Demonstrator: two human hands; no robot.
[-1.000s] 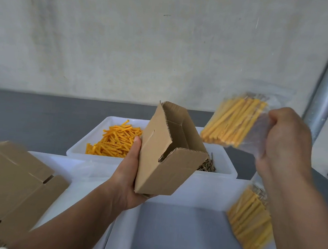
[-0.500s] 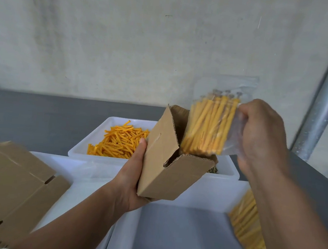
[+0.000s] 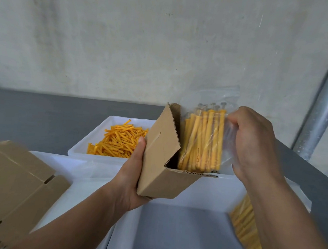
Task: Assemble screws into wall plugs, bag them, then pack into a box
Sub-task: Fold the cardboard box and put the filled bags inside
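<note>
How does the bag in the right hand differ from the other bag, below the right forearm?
The held bag stands upright, its lower end inside the cardboard box; the lower bag lies slanted. The right hand grips the held bag; no hand holds the lower bag. Both are clear bags of orange plugs.

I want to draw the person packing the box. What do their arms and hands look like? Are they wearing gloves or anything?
No gloves. The left hand and the right hand are both bare, and no rings show. The left forearm and the right forearm are bare too, with no sleeve, watch or band in view at the wrists.
</note>
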